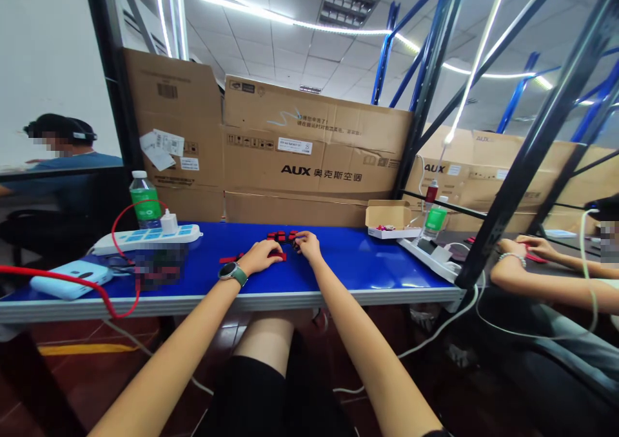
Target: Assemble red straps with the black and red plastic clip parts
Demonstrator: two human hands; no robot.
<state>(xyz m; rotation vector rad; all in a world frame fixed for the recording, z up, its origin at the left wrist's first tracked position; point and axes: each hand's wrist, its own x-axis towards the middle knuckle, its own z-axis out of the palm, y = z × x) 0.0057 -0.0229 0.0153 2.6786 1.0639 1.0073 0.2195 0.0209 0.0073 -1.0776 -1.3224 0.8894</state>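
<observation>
Both my hands rest on a blue table [358, 263] around a small cluster of red and black pieces [281, 236]. My left hand [261, 256], with a watch on its wrist, has its fingers curled over red pieces near the table's middle. My right hand [306, 245] is curled too, its fingertips pinching at the red and black pieces. A flat red piece [228, 258] lies just left of my left hand. What each hand grips is too small to name.
A white power strip [145, 237], a green-labelled bottle [145, 202], a light blue power bank [70, 279] and a red cable [116, 308] lie at the left. A small open cardboard box [391, 221] and another bottle [435, 221] stand at the right. Cardboard boxes [309, 153] wall the back. Other people sit at both sides.
</observation>
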